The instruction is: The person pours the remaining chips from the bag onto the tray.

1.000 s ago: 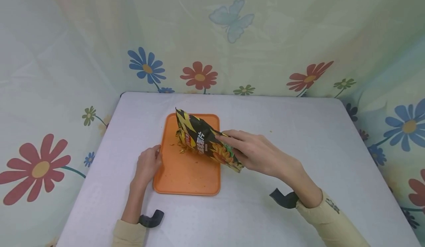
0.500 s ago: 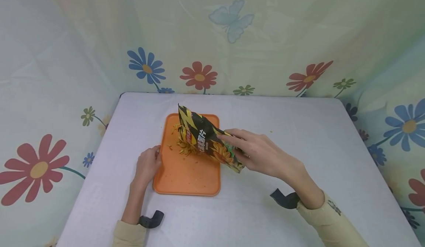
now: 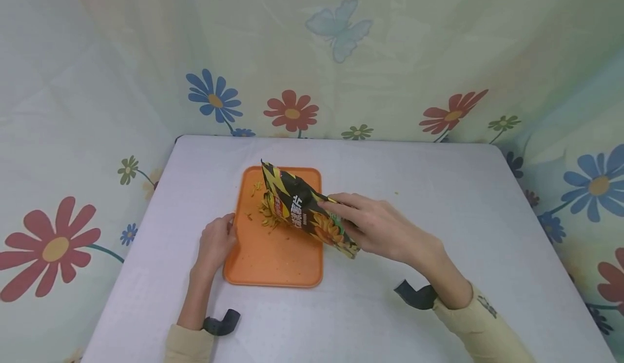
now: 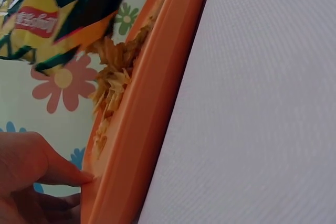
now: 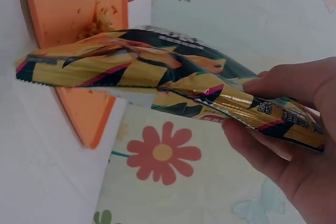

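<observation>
A black and yellow chip bag [image 3: 304,208] slants over the orange tray [image 3: 273,263], its upper left end tilted down above the tray. My right hand [image 3: 377,223] pinches the bag near its lower right end, thumb on one side and fingers on the other in the right wrist view [image 5: 294,124]. Ridged chips [image 4: 113,77] lie in a small heap on the tray beside the bag's mouth, with crumbs scattered round them. At the tray's left edge, my left hand [image 3: 216,241] pinches the rim between thumb and fingers. The inside of the bag is hidden.
The tray rests on a table with a white cloth [image 3: 414,179]. A flowered curtain [image 3: 390,81] hangs behind the table and at both sides. Each wrist bears a black strap mount [image 3: 416,295]. A tiny crumb [image 3: 396,193] lies on the cloth to the right.
The bag has bobbed up and back down in my right hand. More chips now lie on the tray near its mouth. My left hand has stayed at the rim.
</observation>
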Action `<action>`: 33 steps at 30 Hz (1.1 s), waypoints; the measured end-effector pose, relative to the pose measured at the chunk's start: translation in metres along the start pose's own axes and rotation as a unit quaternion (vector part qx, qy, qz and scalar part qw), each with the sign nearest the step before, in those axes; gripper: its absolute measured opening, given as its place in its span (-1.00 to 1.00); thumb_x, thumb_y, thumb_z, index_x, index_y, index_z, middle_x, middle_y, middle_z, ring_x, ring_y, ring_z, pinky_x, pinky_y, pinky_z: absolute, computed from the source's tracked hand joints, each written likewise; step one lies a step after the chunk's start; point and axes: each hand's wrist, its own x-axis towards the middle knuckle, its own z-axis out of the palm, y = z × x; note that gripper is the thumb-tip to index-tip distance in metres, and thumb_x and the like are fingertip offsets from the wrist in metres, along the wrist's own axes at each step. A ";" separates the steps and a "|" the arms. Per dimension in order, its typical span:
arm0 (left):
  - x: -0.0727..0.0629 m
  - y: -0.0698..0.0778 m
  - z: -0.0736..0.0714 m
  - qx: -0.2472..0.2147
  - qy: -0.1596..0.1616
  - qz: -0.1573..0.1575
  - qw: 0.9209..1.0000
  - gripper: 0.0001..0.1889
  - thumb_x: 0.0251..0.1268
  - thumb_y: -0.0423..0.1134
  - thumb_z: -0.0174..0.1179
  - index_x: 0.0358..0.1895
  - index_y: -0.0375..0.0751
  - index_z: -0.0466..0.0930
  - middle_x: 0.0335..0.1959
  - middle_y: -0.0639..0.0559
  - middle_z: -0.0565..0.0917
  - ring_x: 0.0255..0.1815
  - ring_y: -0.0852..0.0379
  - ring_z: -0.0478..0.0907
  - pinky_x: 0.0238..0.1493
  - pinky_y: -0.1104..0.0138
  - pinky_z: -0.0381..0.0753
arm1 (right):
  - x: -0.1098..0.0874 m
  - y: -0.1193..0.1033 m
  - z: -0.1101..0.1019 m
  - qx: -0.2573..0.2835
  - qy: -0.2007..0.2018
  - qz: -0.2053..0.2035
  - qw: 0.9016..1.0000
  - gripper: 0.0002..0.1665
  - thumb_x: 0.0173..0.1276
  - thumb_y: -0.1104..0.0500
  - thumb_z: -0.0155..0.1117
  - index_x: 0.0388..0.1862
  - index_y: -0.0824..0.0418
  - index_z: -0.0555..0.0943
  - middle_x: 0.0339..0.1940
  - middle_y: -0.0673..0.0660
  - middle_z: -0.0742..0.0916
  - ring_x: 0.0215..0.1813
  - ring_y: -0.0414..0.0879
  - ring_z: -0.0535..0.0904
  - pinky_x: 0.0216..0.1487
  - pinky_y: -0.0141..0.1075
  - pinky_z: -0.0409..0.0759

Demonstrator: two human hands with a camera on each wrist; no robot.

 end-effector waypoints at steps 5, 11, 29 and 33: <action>0.000 0.001 0.000 -0.002 0.001 0.001 1.000 -0.56 0.45 -0.46 0.10 0.35 -0.49 0.48 -0.33 -0.16 0.62 -0.48 0.10 0.48 -0.50 0.36 0.45 | 0.000 0.002 -0.002 -0.002 0.025 -0.012 1.000 -0.37 0.25 0.40 0.44 0.33 0.19 0.62 0.17 0.17 0.71 -0.24 -0.16 0.60 -0.52 -0.49 0.38; -0.001 -0.001 -0.002 -0.002 -0.001 0.006 1.000 -0.56 0.45 -0.47 0.10 0.34 -0.50 0.48 -0.35 -0.15 0.62 -0.51 0.10 0.47 -0.55 0.38 0.42 | -0.001 0.002 -0.007 0.004 0.025 -0.007 1.000 -0.38 0.25 0.38 0.46 0.33 0.18 0.62 0.18 0.18 0.71 -0.25 -0.16 0.60 -0.52 -0.49 0.40; 0.000 0.003 -0.004 -0.006 -0.015 -0.009 1.000 -0.55 0.48 -0.44 0.08 0.37 -0.48 0.45 -0.30 -0.18 0.64 -0.50 0.10 0.50 -0.52 0.36 0.47 | -0.001 0.001 -0.016 0.008 0.023 0.005 1.000 -0.34 0.25 0.35 0.48 0.35 0.14 0.61 0.21 0.17 0.70 -0.23 -0.15 0.66 -0.43 -0.44 0.56; 0.000 0.003 -0.004 -0.006 -0.018 -0.012 1.000 -0.55 0.47 -0.44 0.08 0.37 -0.47 0.45 -0.30 -0.17 0.64 -0.48 0.09 0.50 -0.50 0.35 0.48 | 0.000 -0.001 -0.013 0.011 -0.006 0.012 1.000 -0.40 0.30 0.33 0.45 0.34 0.16 0.61 0.22 0.18 0.70 -0.22 -0.15 0.65 -0.39 -0.45 0.59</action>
